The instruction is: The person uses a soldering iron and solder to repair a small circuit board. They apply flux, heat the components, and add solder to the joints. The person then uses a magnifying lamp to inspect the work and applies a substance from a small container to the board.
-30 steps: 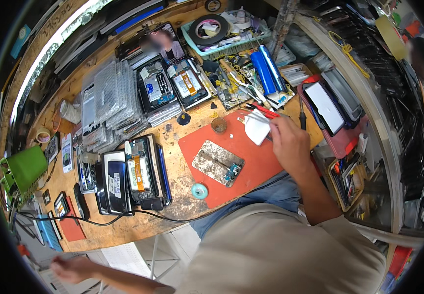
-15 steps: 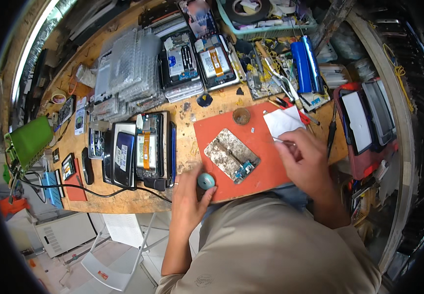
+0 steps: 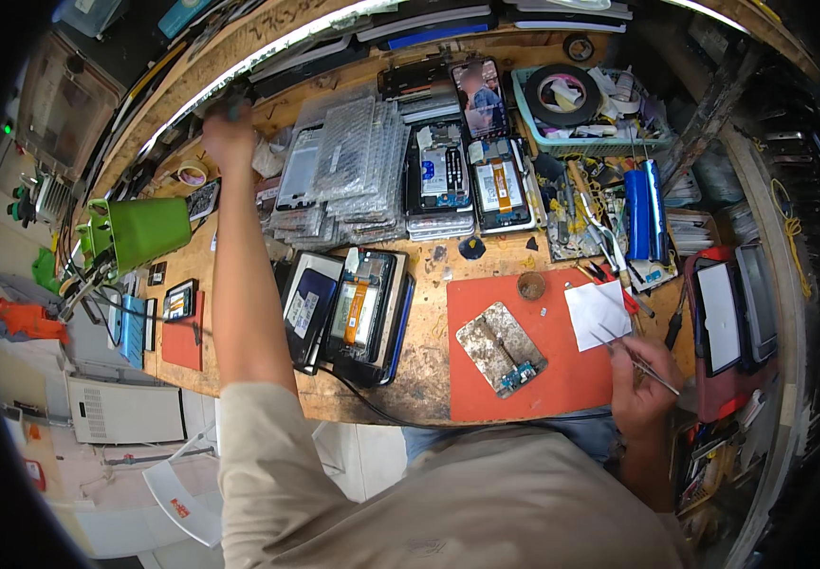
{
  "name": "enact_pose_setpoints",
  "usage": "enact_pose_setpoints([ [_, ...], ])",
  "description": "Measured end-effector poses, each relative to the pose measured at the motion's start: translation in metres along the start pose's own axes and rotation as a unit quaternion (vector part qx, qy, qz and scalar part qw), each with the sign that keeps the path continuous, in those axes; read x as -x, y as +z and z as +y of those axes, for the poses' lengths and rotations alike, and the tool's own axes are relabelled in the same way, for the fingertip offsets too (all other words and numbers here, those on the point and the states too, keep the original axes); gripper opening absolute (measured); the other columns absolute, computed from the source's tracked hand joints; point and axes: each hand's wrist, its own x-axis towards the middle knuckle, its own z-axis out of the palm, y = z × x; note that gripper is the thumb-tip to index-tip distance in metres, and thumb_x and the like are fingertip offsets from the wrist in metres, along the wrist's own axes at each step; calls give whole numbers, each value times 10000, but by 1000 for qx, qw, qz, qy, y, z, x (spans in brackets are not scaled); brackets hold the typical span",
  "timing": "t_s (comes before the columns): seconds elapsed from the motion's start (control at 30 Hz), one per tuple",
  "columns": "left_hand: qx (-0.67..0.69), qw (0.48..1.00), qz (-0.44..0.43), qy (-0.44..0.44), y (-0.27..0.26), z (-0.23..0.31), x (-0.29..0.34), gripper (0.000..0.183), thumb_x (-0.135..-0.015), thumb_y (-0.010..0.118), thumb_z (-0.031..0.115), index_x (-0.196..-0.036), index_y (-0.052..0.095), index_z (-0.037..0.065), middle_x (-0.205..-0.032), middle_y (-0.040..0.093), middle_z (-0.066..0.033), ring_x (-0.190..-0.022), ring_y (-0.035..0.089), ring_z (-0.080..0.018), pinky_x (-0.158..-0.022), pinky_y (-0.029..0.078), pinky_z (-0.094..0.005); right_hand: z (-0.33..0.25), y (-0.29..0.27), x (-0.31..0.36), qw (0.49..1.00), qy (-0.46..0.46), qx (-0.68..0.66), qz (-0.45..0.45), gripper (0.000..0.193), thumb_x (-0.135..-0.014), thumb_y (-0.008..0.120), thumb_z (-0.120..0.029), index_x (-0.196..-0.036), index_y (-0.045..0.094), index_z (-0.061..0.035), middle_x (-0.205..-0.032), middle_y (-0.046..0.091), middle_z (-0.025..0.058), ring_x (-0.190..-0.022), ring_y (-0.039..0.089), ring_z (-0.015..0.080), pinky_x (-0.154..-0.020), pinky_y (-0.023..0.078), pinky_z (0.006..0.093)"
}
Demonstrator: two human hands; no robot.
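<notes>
My left arm stretches to the far left back of the bench. My left hand [image 3: 229,142] is small and blurred there; something greenish shows at its fingers, which I cannot make out clearly. On the right, my right hand [image 3: 641,384] is closed around metal tweezers [image 3: 654,376], their tips over a folded white paper [image 3: 598,313]. Left of it, on an orange-red mat [image 3: 571,389], lies a stained metal plate [image 3: 486,334] with a small blue circuit board [image 3: 518,377] at its near corner. A little round brown pot [image 3: 530,285] stands at the mat's far edge.
Opened phones [image 3: 358,318] lie left of the mat. Bubble-wrapped packs [image 3: 358,156] are stacked behind. A green lamp shade [image 3: 149,232] stands left of my arm. Tools and a blue cylinder [image 3: 635,213] sit at the back right, below a basket [image 3: 562,144] with tape. A cable runs along the front edge.
My left hand has swung from the mat's near left corner to the far left back; the round teal spool-like thing is gone from that corner. My right hand has lowered slightly, still with the tweezers.
</notes>
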Motion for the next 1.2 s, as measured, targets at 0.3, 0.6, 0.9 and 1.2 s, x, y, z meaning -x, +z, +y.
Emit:
enact_pose_setpoints([
  [0.3, -271, 961, 4, 55, 41, -75, -56, 329, -1012, 651, 318, -1005, 824, 38, -1053, 817, -225, -962, 794, -417, -853, 633, -538, -5, -11, 40, 974, 191, -90, 86, 125, -985, 771, 17, -1100, 729, 38, -925, 737, 140, -782, 709, 216, -700, 559, 330],
  [0.6, 273, 946, -168, -44, -105, 126, 112, 299, -1071, 744, 225, -1242, 768, -19, -1127, 807, -120, -1018, 753, -190, -940, 582, -342, 5, 21, -25, 983, 121, -112, -77, 175, -1005, 761, 35, -1177, 735, 57, -1006, 711, 99, -895, 671, 144, -802, 542, 289],
  [0.9, 209, 828, -513, 85, -148, 282, 296, 504, -791, 946, 223, -1217, 737, 54, -1201, 757, -161, -1160, 666, -369, -1056, 450, -479, -3, 18, -37, 995, -17, -74, -67, 200, -958, 802, 26, -1153, 756, 41, -969, 733, 130, -834, 711, 213, -714, 564, 317],
  [1.2, 458, 771, -431, 99, -197, 279, 307, 550, -762, 811, -71, -1278, 639, 12, -1370, 746, -226, -1211, 758, -328, -1034, 592, -418, -35, -7, -37, 980, -145, -119, -70, 311, -839, 876, 63, -1116, 737, 33, -936, 752, 153, -726, 739, 288, -615, 580, 371],
])
